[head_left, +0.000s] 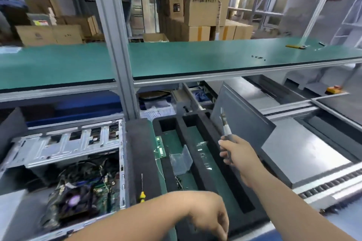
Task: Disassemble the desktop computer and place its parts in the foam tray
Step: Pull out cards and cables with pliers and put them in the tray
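The open desktop computer case [64, 143] lies at the left, its motherboard with a fan [76, 199] showing inside. To its right sits the black foam tray [203, 143] with long slots. A small clear plastic box [181, 159] stands open in the tray's left slot. My right hand [239, 154] hovers over the tray's right side and grips a screwdriver [225, 125], tip pointing up. My left hand [211, 213] hangs over the tray's near end, fingers curled downward; what they hold, if anything, is hidden.
A yellow-handled screwdriver [142, 190] lies on the foam strip between case and tray. A grey side panel [241, 111] leans behind the tray. A green shelf [176, 60] runs overhead on an aluminium post [117, 64]. Conveyor rails [313, 107] lie at the right.
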